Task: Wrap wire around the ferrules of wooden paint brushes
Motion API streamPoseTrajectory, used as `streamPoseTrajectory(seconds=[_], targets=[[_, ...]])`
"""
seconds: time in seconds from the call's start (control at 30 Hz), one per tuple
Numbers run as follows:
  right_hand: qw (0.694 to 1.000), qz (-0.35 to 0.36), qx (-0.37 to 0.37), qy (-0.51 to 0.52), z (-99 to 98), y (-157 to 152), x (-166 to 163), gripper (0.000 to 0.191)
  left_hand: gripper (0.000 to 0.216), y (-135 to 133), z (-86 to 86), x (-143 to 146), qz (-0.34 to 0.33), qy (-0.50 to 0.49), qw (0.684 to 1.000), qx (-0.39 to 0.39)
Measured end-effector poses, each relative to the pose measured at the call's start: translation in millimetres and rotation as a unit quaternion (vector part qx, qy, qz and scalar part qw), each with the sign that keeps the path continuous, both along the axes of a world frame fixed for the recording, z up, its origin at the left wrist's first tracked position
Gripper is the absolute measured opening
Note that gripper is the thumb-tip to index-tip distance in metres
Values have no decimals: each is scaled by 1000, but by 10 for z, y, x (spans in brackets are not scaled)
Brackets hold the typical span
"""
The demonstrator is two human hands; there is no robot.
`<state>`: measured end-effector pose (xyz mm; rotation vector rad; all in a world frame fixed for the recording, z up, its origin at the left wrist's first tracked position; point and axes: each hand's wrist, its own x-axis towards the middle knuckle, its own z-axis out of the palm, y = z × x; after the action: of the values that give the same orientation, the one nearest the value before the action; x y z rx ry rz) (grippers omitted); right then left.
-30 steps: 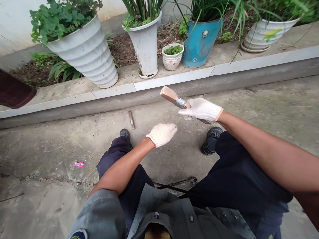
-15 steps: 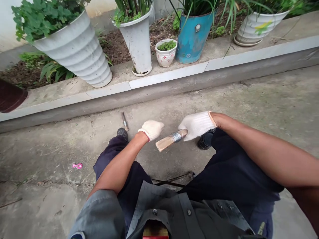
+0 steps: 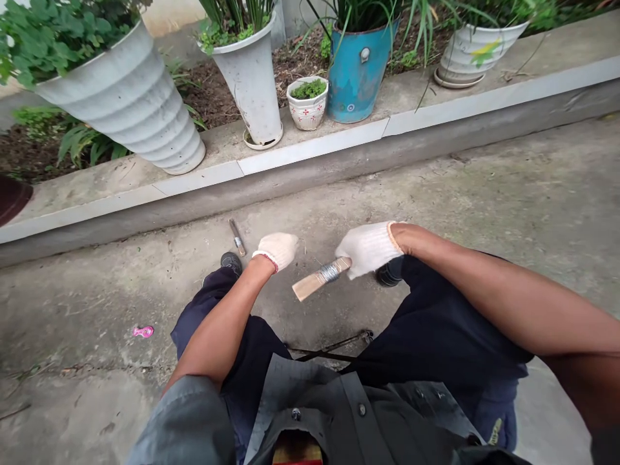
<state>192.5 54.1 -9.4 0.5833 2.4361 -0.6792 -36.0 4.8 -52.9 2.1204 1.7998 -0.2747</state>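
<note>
My right hand, in a white knitted glove, is closed around one end of a flat wooden piece with silvery wire wound about its middle. The pale, square end points down and left. My left hand, gloved too, is closed a little to the left, apart from the wooden piece. Something thin may show at its fingertips, but I cannot make it out. Another wire-bound stick, darker at its far end, lies on the concrete beyond my left shoe.
A raised planter ledge runs across ahead, bearing a ribbed white pot, a tall white pot, a small patterned pot and a blue bucket. A pink object lies on the concrete to the left.
The view has shifted slightly, so everything ahead sits further left. My right hand still grips the wire-bound wooden piece, and the gap between my hands is slightly wider.
</note>
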Motion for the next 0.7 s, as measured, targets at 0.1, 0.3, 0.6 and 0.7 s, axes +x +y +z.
streamPoseTrajectory(seconds=[0.1,0.3,0.6,0.7], targets=[[996,-4,26,-85,-212,-14,-14,26,40,4,82,51,-8,8,1000,-2],[959,-196,181,-95,-312,414,-54,30,43,-177,201,276,-86,-64,994,-28],[957,-254,46,134,209,567,92,45,43,-92,16,137,-60,-68,996,5],[971,-202,-97,79,214,400,159,37,40,-32,-9,32,-49,-38,998,20]])
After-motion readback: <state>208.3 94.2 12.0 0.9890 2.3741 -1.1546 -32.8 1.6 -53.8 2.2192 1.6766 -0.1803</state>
